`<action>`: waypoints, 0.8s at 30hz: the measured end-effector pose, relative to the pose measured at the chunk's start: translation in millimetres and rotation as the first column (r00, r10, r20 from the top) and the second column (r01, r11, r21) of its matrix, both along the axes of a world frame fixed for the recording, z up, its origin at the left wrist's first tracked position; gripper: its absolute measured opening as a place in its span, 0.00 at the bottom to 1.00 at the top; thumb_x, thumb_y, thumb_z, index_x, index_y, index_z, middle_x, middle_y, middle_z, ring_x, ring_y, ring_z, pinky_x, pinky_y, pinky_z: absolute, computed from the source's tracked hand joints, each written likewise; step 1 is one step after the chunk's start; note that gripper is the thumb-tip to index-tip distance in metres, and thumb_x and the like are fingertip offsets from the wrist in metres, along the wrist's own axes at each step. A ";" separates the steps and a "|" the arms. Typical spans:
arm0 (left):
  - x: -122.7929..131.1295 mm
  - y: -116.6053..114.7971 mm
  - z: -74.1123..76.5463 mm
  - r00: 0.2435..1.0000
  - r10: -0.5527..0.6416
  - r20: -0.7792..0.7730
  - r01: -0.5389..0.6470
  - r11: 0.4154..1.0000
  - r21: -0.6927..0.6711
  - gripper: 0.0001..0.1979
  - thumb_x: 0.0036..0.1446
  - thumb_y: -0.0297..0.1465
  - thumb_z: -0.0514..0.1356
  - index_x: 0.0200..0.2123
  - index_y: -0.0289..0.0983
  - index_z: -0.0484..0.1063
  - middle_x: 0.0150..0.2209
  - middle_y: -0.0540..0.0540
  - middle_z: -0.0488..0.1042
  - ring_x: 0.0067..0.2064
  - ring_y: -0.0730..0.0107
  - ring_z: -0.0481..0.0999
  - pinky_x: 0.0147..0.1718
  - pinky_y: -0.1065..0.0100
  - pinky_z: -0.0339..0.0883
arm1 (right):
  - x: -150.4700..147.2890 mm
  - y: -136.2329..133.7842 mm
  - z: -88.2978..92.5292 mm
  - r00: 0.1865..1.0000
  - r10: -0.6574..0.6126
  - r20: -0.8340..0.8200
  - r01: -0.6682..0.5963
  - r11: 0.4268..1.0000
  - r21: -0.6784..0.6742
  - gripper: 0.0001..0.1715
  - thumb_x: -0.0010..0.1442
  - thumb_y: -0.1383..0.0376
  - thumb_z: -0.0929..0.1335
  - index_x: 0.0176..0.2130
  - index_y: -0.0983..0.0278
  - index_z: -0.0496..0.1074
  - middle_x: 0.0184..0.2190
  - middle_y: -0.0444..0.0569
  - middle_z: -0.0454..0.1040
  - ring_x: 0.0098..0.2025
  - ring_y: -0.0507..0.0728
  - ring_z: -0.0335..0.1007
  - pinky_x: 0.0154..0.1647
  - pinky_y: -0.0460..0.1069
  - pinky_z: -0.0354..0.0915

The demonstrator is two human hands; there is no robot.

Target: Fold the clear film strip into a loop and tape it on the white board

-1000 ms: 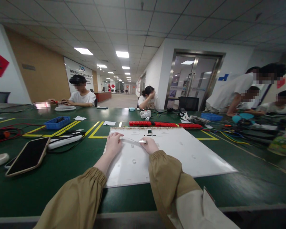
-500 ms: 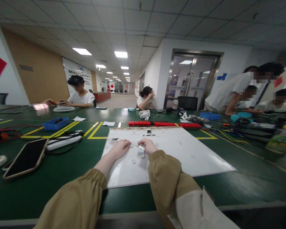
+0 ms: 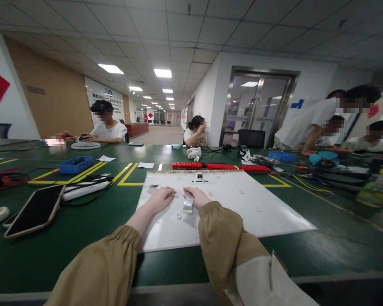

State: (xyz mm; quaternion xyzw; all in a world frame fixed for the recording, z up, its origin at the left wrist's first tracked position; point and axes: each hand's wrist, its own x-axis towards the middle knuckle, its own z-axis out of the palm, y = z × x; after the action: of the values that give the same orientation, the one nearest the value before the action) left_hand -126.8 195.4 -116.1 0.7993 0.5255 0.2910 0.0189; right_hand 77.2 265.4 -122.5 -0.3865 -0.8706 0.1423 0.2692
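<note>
A large white panel (image 3: 230,212) lies flat on the green table, with both my hands over its left half. My right hand (image 3: 198,197) is closed, pinching a short silvery strip (image 3: 187,205) that hangs down toward me. Whether the strip is foil or a flat cable I cannot tell. My left hand (image 3: 161,199) rests on the panel with its fingers bent together. A thin pale line runs from its fingertips toward my right hand; what the fingers hold is too small to make out. A small clear ring (image 3: 179,216) lies just below the strip.
Left of the panel are a phone (image 3: 35,211), a white device with a black strap (image 3: 86,189) and a blue tray (image 3: 75,165). Red strips (image 3: 223,167) line the panel's far edge. Wires (image 3: 309,182) and a bottle (image 3: 376,188) stand right. Several people sit or lean around the table.
My right hand has turned slightly, and the silvery strip now hangs a little lower and further left. My left hand stays where it was.
</note>
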 end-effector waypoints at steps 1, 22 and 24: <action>0.0 0.3 -0.1 1.000 0.001 0.002 -0.001 1.000 -0.002 0.14 0.58 0.30 0.52 0.45 0.38 0.73 0.46 0.44 0.73 0.47 0.64 0.71 0.47 0.65 0.63 | -0.2 -0.2 0.1 1.000 -0.005 0.015 0.005 1.000 0.000 0.24 0.54 0.62 0.68 0.51 0.63 0.69 0.46 0.51 0.73 0.48 0.59 0.69 0.49 0.50 0.63; 42.5 -3.0 8.4 0.978 0.119 -0.169 -0.123 0.992 -0.013 0.18 0.64 0.34 0.43 0.44 0.40 0.71 0.45 0.43 0.70 0.46 0.59 0.69 0.47 0.59 0.59 | -4.6 -15.8 16.3 0.990 -0.072 0.121 0.084 0.991 -0.100 0.43 0.52 0.61 0.68 0.63 0.63 0.50 0.55 0.51 0.66 0.59 0.63 0.57 0.57 0.56 0.53; 46.5 -3.8 9.2 0.974 0.130 -0.184 -0.139 0.990 -0.036 0.18 0.64 0.34 0.42 0.46 0.41 0.70 0.47 0.44 0.69 0.47 0.58 0.68 0.47 0.58 0.59 | -4.1 -14.5 16.1 0.991 -0.064 0.115 0.076 0.991 -0.107 0.42 0.53 0.62 0.67 0.63 0.63 0.50 0.55 0.51 0.66 0.58 0.62 0.58 0.56 0.55 0.55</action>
State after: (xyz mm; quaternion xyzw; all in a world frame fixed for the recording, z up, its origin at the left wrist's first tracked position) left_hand -80.3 191.5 -106.9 0.7843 0.5850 0.2047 -0.0293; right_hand 73.1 250.9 -106.4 -0.4387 -0.8608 0.1593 0.2031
